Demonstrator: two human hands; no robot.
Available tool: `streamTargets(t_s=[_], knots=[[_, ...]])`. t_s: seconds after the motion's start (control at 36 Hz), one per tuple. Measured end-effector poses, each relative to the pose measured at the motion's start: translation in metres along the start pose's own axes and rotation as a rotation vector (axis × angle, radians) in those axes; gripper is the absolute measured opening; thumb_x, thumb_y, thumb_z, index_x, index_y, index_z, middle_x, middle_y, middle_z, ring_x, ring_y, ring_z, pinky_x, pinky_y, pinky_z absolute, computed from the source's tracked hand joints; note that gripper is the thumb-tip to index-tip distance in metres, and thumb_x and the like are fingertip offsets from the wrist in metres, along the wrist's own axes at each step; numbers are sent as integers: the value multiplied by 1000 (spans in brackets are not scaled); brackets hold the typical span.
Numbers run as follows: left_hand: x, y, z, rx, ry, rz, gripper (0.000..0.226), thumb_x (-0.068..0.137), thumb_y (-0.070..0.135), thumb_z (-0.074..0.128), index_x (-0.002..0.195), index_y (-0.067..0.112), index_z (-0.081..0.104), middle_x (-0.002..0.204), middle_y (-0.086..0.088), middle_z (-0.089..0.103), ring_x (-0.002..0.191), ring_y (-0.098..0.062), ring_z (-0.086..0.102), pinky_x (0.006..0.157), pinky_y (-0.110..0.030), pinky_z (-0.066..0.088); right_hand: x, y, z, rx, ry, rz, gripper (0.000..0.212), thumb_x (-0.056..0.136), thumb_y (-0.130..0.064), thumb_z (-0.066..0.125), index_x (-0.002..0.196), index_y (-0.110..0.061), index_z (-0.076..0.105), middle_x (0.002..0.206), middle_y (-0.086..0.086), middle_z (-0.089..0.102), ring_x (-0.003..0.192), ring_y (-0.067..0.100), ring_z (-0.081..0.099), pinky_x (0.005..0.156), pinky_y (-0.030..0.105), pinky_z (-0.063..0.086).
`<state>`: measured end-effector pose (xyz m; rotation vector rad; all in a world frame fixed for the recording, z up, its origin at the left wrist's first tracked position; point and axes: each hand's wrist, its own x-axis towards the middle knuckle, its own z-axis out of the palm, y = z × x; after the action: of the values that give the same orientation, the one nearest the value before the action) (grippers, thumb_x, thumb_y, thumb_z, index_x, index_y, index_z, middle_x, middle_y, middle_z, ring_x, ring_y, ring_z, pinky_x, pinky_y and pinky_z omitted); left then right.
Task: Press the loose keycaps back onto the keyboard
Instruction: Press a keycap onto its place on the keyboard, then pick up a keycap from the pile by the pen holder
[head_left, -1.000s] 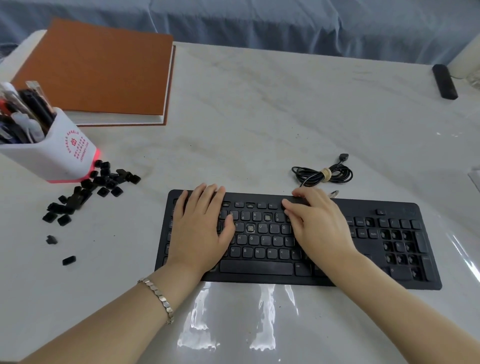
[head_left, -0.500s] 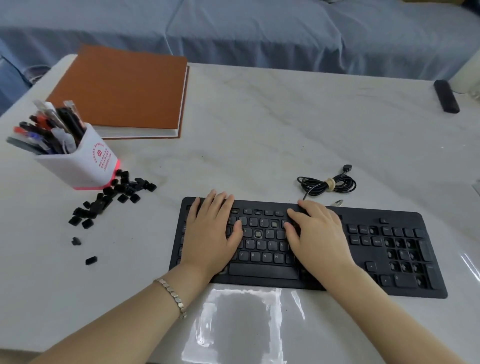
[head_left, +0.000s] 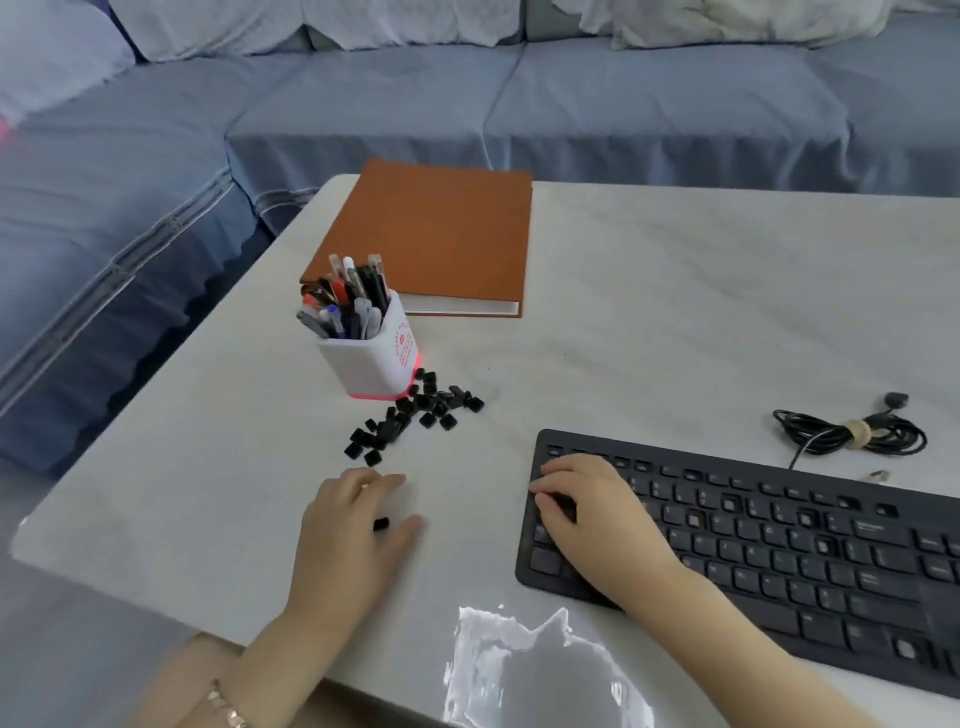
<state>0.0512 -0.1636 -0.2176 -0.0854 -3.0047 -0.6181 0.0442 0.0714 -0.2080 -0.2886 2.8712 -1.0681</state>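
Head view shows us the left hand (head_left: 353, 530) low over the white marble-look table (head_left: 675, 312), fingers loosely spread. A single small black keycap (head_left: 382, 524) sits between thumb and forefinger, though we cannot tell whether it is gripped or merely lies there. We find the right hand (head_left: 597, 519) on the left end of the flat black plastic keyboard (head_left: 779, 545), fingers bent onto the keys, and cannot tell if they hold anything; the heap of loose black keycaps (head_left: 410, 415) lies against the white pen holder (head_left: 374, 358), apart from the keyboard.
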Motion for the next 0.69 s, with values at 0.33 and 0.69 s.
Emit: streamTargets(t_s=[0.33,0.69], knots=[[-5,-44,-11,-97,-60,-119,8,91,23,59,85,26,64,85,15,59,81,-2,54,69,-10,37,63,-59,61,-50,-247,-151,33,94,-8,42,120,-15,61,129,-2,52,124,15,40,102,22,31],[0,-46,-50,-995,258,-654,12,89,6,61,88,16,69,72,7,73,65,-7,69,74,-25,52,91,-94,100,-496,-455,-505,35,90,-1,45,123,-7,55,126,7,47,120,26,38,90,39,44]])
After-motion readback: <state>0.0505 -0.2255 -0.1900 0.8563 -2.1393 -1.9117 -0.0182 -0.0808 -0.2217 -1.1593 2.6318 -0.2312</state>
